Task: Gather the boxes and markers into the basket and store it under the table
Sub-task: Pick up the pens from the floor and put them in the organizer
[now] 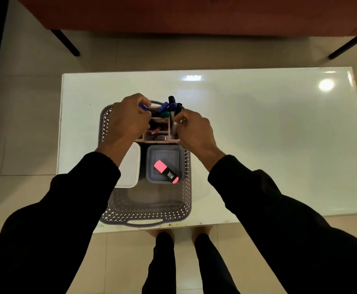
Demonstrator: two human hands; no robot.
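A grey plastic basket (145, 211) with perforated lattice walls and a moulded loop handle at its 6 o'clock rim sits on the glossy white table (258, 134), near the table's 7 o'clock edge. At the basket's 12 o'clock end stands a pale, square-celled pen organiser (159, 139), with dark blue and black capped markers (171, 102) sticking up from its far cells. The left hand (128, 122) is curled around the organiser's 9 o'clock side, fingers closed over its top edge beside a blue marker; the right hand (194, 130) pinches the organiser's 3 o'clock wall with bent fingers. Toward 6 o'clock from the organiser, two rounded-square boxes lie side by side: a smooth white box (130, 168), partly hidden by the left sleeve, and a grey box (164, 154) with a recessed lid. A stubby pink highlighter (166, 171) with a black label lies slantwise on the grey lid.
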